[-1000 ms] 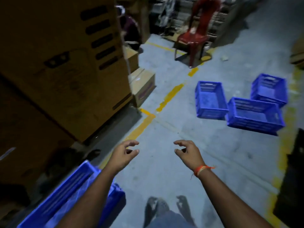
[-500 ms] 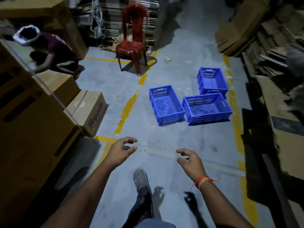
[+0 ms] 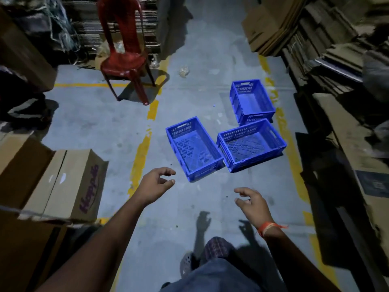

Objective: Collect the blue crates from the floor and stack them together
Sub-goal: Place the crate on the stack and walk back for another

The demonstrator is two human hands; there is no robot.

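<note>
While both hands [image 3: 202,190] hang spread and empty — nearest blue crate [image 3: 194,148] upright, long axis away, angled slightly left.

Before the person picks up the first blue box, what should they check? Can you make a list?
1. Left hand empty and open: ok.
2. Right hand empty and open: ok.
3. Nearest crate empty inside: ok.
4. Floor bare between hands and that crate: ok.
5. Middle crate lying flat: not ok, it looks tilted against its neighbours.
6. Far crate free to lift: cannot tell, the middle crate hides its near edge.
</note>
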